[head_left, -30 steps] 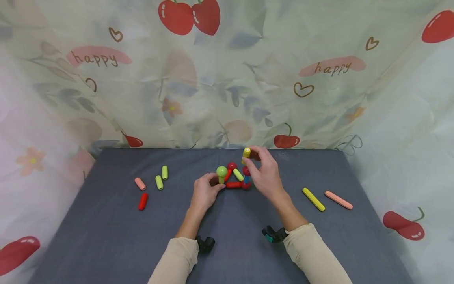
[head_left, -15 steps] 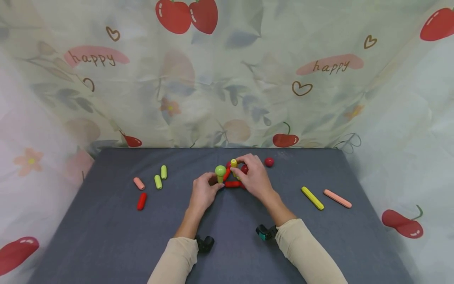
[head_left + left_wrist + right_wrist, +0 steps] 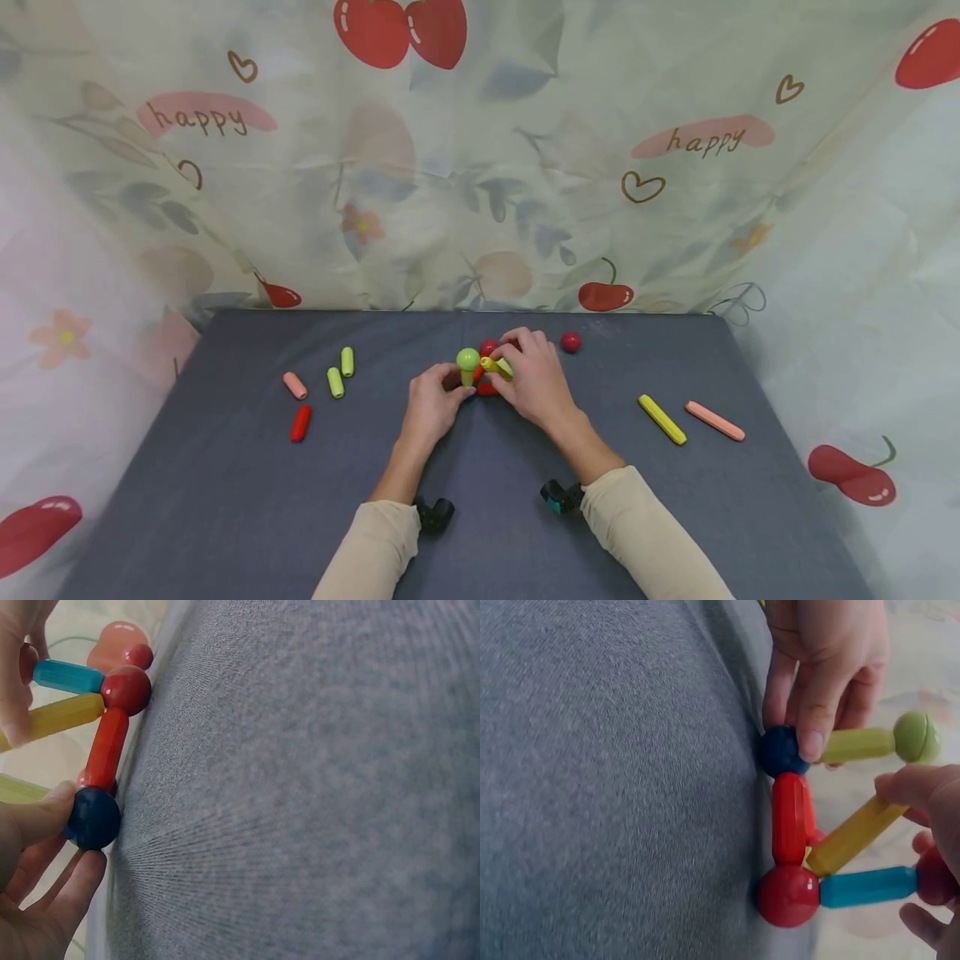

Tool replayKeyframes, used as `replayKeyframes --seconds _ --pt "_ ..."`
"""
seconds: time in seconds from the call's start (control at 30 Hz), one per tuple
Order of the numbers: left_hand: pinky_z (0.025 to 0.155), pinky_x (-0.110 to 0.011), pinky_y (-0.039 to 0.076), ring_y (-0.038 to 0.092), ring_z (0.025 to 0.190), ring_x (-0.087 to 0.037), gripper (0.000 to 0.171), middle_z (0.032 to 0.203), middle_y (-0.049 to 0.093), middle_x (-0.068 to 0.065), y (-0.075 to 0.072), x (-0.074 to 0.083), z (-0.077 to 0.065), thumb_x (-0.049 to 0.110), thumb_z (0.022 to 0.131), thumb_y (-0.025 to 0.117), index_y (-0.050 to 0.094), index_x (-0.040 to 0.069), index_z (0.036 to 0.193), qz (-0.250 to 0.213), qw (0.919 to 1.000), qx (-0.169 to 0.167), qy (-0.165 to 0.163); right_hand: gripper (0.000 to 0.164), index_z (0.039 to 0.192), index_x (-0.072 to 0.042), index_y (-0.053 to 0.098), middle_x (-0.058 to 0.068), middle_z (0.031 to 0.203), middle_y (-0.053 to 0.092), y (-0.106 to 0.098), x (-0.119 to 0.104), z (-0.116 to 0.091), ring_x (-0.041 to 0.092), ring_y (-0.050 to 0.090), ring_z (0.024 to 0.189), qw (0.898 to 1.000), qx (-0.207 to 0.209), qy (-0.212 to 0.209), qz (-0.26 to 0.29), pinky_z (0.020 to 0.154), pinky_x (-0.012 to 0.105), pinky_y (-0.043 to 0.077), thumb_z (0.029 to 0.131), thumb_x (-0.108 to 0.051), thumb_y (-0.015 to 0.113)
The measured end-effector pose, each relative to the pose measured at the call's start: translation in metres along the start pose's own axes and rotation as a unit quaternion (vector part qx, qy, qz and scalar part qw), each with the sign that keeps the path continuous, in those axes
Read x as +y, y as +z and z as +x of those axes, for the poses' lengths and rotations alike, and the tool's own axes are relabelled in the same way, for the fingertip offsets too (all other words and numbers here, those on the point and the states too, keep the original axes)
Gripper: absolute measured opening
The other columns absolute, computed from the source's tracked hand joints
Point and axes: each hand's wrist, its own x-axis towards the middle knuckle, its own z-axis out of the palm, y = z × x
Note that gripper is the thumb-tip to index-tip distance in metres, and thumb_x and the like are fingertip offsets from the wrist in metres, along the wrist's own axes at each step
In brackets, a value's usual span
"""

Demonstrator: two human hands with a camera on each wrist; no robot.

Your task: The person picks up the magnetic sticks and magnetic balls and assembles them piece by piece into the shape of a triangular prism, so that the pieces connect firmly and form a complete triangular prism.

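Note:
My left hand (image 3: 433,404) pinches a dark blue ball (image 3: 94,817) at the near left corner of a ball-and-rod frame. From this ball a light green rod (image 3: 859,744) stands up, topped by a green ball (image 3: 468,359). A red rod (image 3: 788,817) joins the blue ball to a red ball (image 3: 788,896). On that red ball stands a blue rod (image 3: 868,886) with another red ball (image 3: 937,876) on top. My right hand (image 3: 536,383) holds a slanted yellow rod (image 3: 855,836) by its upper end; its lower end appears to meet the lower red ball.
Left on the dark cloth lie a pink rod (image 3: 295,386), a red rod (image 3: 301,423) and two light green rods (image 3: 335,382). A long yellow rod (image 3: 662,419) and a long pink rod (image 3: 715,421) lie right. A loose red ball (image 3: 571,342) sits near the back.
My right hand has come down and left with the yellow rod, which has gone from upright to slanted. The loose red ball behind it has come into view. My left hand stays put.

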Motion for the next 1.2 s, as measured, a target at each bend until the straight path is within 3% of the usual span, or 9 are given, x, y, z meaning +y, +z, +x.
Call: replayKeyframes --seconds 0.2,0.33,0.53,0.67,0.77,0.9,0.97,1.03,1.2 --pt "0.087 -0.041 0.059 0.074 0.098 -0.022 0.027 0.104 0.077 -0.006 0.002 -0.001 0.0 0.021 0.084 0.085 0.076 0.013 0.109 -0.001 1.0 0.002 0.003 0.022 0.104 -0.02 0.079 0.006 0.121 0.062 0.004 -0.007 0.002 0.03 0.055 0.106 0.998 -0.007 -0.002 -0.063 0.089 0.047 0.049 0.085 -0.032 0.083" --pt "0.087 -0.041 0.06 0.074 0.099 -0.022 0.027 0.105 0.077 -0.006 0.001 -0.001 0.0 0.021 0.085 0.084 0.076 0.013 0.109 -0.003 1.0 0.003 0.005 0.024 0.107 -0.023 0.079 0.006 0.123 0.062 0.005 -0.007 0.001 0.03 0.054 0.107 0.998 -0.016 0.0 -0.064 0.089 0.047 0.048 0.086 -0.034 0.083" --pt "0.086 -0.042 0.06 0.075 0.098 -0.022 0.027 0.104 0.077 -0.006 -0.001 0.0 -0.002 0.02 0.085 0.085 0.076 0.013 0.109 -0.005 1.0 0.004 0.007 0.029 0.112 -0.023 0.077 0.007 0.126 0.06 0.003 -0.005 0.0 0.031 0.053 0.11 0.999 -0.027 -0.003 -0.037 0.091 0.048 0.048 0.086 -0.034 0.083" --pt "0.087 -0.042 0.059 0.074 0.099 -0.023 0.027 0.105 0.077 -0.006 0.0 0.0 -0.002 0.02 0.085 0.085 0.076 0.013 0.109 -0.004 1.0 0.002 0.007 0.052 0.132 -0.019 0.067 0.011 0.136 0.054 -0.001 0.002 -0.002 0.033 0.051 0.12 0.998 -0.026 0.026 0.049 0.097 0.05 0.049 0.085 -0.035 0.084" --pt "0.088 -0.042 0.059 0.073 0.1 -0.023 0.027 0.106 0.076 -0.006 0.0 0.001 -0.002 0.02 0.085 0.084 0.076 0.013 0.11 -0.007 1.0 -0.002 0.004 0.071 0.146 -0.017 0.053 0.011 0.141 0.051 -0.002 0.013 -0.007 0.031 0.051 0.127 0.982 -0.01 0.095 0.16 0.104 0.05 0.05 0.085 -0.033 0.085" --pt "0.09 -0.042 0.058 0.072 0.101 -0.023 0.027 0.107 0.076 -0.005 0.0 0.001 -0.002 0.02 0.086 0.084 0.075 0.014 0.11 -0.009 1.0 -0.002 0.002 0.075 0.149 -0.017 0.049 0.009 0.136 0.057 0.005 0.031 -0.019 0.026 0.06 0.116 0.935 -0.002 0.196 0.297 0.098 0.043 0.054 0.085 -0.031 0.084" --pt "0.09 -0.042 0.058 0.072 0.102 -0.024 0.027 0.107 0.076 -0.006 0.0 0.0 -0.003 0.021 0.085 0.084 0.076 0.014 0.111 -0.009 1.0 0.0 0.001 0.067 0.144 -0.015 0.056 0.01 0.128 0.061 0.013 0.038 -0.024 0.025 0.061 0.106 0.919 -0.017 0.219 0.327 0.09 0.035 0.053 0.085 -0.031 0.084" --pt "0.091 -0.043 0.058 0.072 0.101 -0.024 0.028 0.107 0.076 -0.006 0.0 0.0 -0.003 0.021 0.085 0.084 0.076 0.013 0.111 -0.008 1.0 0.001 0.001 0.056 0.135 -0.012 0.064 0.01 0.12 0.063 0.019 0.043 -0.029 0.024 0.061 0.098 0.916 -0.044 0.223 0.331 0.084 0.03 0.052 0.086 -0.032 0.083" --pt "0.09 -0.043 0.058 0.072 0.101 -0.024 0.027 0.107 0.076 -0.006 0.0 0.0 -0.003 0.021 0.086 0.083 0.076 0.013 0.111 -0.007 1.0 0.001 0.006 0.032 0.118 -0.012 0.075 0.009 0.11 0.058 0.032 0.049 -0.033 0.019 0.059 0.093 0.919 -0.081 0.207 0.324 0.082 0.027 0.049 0.091 -0.029 0.079"
